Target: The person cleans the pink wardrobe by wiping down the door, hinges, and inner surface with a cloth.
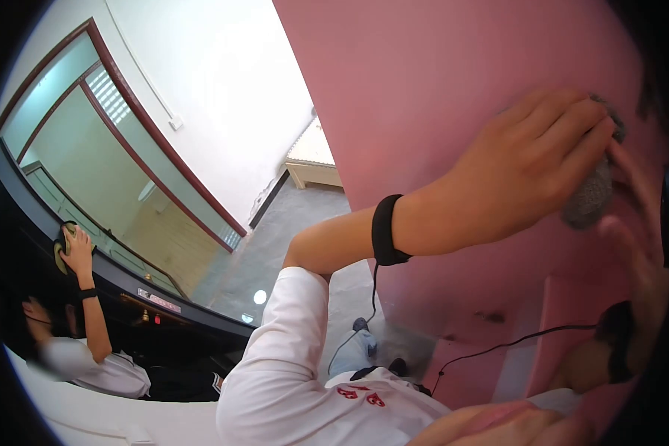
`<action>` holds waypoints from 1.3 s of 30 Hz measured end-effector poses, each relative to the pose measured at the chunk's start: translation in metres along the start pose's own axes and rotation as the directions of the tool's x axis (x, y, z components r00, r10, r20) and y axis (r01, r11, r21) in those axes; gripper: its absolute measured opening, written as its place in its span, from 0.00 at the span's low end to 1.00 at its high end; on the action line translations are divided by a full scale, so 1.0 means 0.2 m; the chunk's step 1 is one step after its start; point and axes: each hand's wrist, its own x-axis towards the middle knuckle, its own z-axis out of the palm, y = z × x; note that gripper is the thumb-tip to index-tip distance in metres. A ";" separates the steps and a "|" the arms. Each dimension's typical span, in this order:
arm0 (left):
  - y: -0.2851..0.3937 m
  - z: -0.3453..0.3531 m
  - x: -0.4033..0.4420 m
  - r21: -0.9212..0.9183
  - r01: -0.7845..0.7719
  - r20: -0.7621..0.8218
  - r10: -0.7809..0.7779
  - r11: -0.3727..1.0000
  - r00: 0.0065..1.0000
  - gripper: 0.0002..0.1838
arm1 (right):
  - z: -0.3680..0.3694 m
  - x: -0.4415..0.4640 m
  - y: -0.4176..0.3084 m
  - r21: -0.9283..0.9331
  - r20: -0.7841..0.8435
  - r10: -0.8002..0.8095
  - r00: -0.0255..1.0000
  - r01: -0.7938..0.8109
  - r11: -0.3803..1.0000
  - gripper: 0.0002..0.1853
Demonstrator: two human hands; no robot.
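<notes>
My left hand [531,152] is closed over a grey, fuzzy pad or cloth [591,197] beside a pink surface [424,97]. A black band with a cable circles my left wrist. At the far right, dim and blurred, my right hand [632,215] is close to the pad's right side. A finger and what looks like the thumb show, but any grip is unclear. A black band with a cable is on that wrist too. In a dark-framed reflective panel [119,271] at left, a reflected hand holds a greenish-grey pad.
A light wooden piece of furniture [312,172] stands by the white wall [208,67], on a grey floor [275,223]. My jeans and dark shoes show below. Two black cables hang near my body. Pink ledges [565,297] lie at lower right.
</notes>
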 end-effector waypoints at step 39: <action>0.05 -0.38 -0.94 0.410 0.463 -0.161 -0.437 0.786 0.885 0.50 | 1.27 0.44 0.20 -0.714 -0.202 -0.794 0.573 0.468 0.520 0.26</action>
